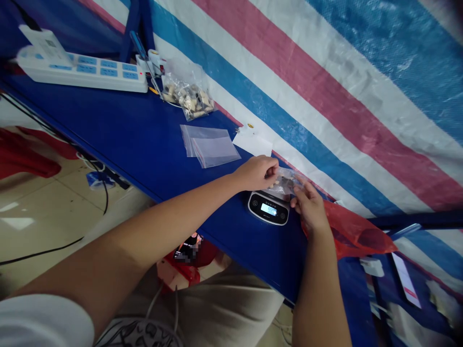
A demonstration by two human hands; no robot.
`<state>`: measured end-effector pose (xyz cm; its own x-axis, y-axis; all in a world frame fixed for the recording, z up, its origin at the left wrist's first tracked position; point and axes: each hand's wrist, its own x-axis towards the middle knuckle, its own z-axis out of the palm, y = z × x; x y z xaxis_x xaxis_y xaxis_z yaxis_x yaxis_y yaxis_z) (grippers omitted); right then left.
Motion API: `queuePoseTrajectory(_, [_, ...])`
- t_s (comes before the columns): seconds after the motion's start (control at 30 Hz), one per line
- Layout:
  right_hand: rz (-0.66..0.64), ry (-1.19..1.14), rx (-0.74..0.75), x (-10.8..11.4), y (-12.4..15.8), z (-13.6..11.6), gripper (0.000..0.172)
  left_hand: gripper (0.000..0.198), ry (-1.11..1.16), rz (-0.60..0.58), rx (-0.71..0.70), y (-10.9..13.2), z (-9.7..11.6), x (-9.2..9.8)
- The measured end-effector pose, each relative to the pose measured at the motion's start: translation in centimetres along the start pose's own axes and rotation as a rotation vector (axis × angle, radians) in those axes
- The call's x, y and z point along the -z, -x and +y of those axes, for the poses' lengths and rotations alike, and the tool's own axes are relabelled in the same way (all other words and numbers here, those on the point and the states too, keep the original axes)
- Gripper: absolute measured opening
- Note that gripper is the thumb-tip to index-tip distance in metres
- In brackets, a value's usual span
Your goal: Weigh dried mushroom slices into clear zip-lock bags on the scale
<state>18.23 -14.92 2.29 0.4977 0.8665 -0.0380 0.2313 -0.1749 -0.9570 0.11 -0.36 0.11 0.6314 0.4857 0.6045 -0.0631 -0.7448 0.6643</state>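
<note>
My left hand (257, 172) and my right hand (309, 206) both pinch a small clear plastic bag (285, 182) with small pale parts inside. The bag rests over a small digital scale (268, 208) whose blue display is lit. The scale sits on a blue table (144, 140). My left hand grips the bag's left edge with curled fingers. The fingers of my right hand hold its right side.
Empty clear bags (211, 144) and a white paper (252, 142) lie left of the scale. Farther back are a filled bag of pale parts (188, 96), a screwdriver (144, 58) and a white power strip (81, 72). A red plastic bag (358, 233) lies right of my hand. A striped tarp (343, 86) hangs behind.
</note>
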Motion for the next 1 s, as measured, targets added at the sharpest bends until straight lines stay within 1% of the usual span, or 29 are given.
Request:
queuePoseTrajectory(0.17, [0.030,0.054,0.030,-0.3,-0.1,0.0,0.050,0.008,0.000,0.004,-0.023,0.0,-0.1,0.0])
queuePoseTrajectory(0.37, [0.031,0.073,0.059,-0.2,-0.2,0.1,0.043,0.009,-0.010,-0.008,-0.005,0.0,0.1,0.1])
queuePoseTrajectory(0.47, [0.050,0.110,0.096,-0.2,-0.2,0.1,0.036,0.009,-0.011,-0.009,0.000,-0.1,0.1,0.1])
queuePoseTrajectory(0.57, [0.062,0.181,0.131,-0.2,0.0,-0.2,0.036,0.010,-0.013,-0.007,-0.002,-0.1,0.0,0.0])
queuePoseTrajectory(0.7, [0.048,0.269,0.130,-0.2,0.4,-0.5,0.039,0.010,0.041,0.010,-0.005,0.0,0.1,0.0])
queuePoseTrajectory(0.77, [0.073,0.260,0.134,-0.3,0.7,-0.7,0.040,0.011,0.116,0.056,0.015,-0.1,0.0,0.0])
queuePoseTrajectory(0.87, [0.124,0.277,0.180,-0.3,1.1,-1.9,0.035,0.013,0.207,0.221,0.112,-0.3,-0.5,0.2])
queuePoseTrajectory(0.93, [0.153,0.346,0.279,-0.3,1.2,-3.4,0.030,0.015,0.225,0.335,0.213,-0.6,-1.1,0.4])
queuePoseTrajectory(1.0, [0.144,0.448,0.386,-0.3,1.2,-5.4,0.027,0.015,0.229,0.406,0.293,-0.8,-1.8,0.7])
